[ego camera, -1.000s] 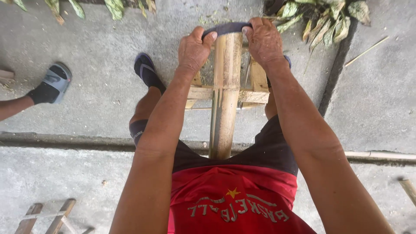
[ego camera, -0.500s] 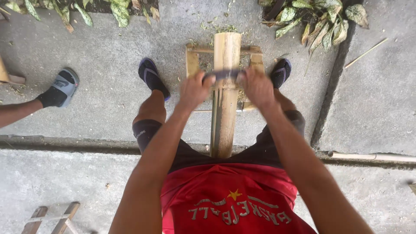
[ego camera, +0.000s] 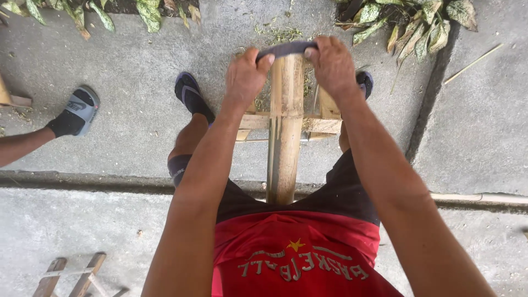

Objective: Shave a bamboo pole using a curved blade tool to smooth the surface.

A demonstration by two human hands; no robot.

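A thick tan bamboo pole (ego camera: 286, 137) runs from my lap away from me, resting on a small wooden frame (ego camera: 324, 122). Across its far end lies a dark curved blade (ego camera: 285, 49). My left hand (ego camera: 246, 76) grips the blade's left end and my right hand (ego camera: 331, 65) grips its right end, both arms stretched out. Green shavings lie on the concrete just past the pole's tip.
My feet in dark sandals (ego camera: 190, 94) flank the frame. Another person's foot in a grey slide with a black sock (ego camera: 77, 113) is at the left. Leafy plants (ego camera: 418, 22) line the far edge. A wooden piece (ego camera: 71, 278) lies at bottom left.
Both hands have pushed the blade back out along the pole to its far end, after having drawn it toward me half a second ago.
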